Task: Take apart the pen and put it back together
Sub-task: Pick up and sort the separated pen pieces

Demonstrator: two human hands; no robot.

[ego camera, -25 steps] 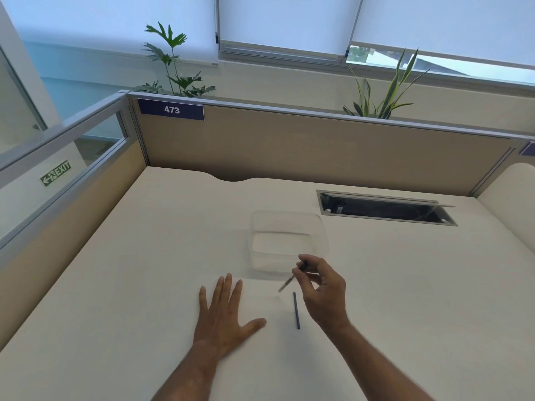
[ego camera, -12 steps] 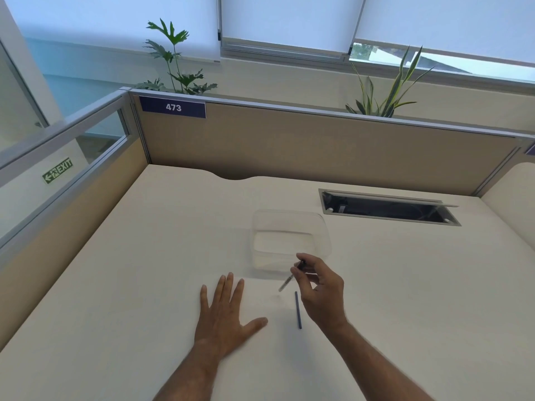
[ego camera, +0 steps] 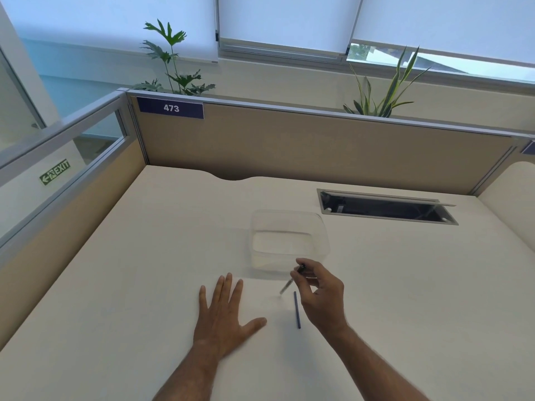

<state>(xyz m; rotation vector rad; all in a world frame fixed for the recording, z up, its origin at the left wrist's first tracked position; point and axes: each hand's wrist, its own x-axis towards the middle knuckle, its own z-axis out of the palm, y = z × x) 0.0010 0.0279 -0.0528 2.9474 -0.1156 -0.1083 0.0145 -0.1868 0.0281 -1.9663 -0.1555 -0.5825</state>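
My right hand [ego camera: 322,296] pinches a clear pen barrel [ego camera: 288,285] with a dark end, tilted so its lower tip points down-left just above the desk. A thin dark blue refill [ego camera: 297,309] lies on the desk directly below the barrel, left of my right wrist. My left hand [ego camera: 224,316] rests flat on the desk, fingers spread, holding nothing, a short way left of the refill.
A clear plastic container [ego camera: 289,241] stands just beyond my right hand. An open cable slot [ego camera: 385,209] is cut into the desk at the back right. Beige partitions [ego camera: 289,146] wall the desk at the back and left.
The pen barrel and my right hand have barely shifted. My left hand stays flat and the refill lies in the same place.
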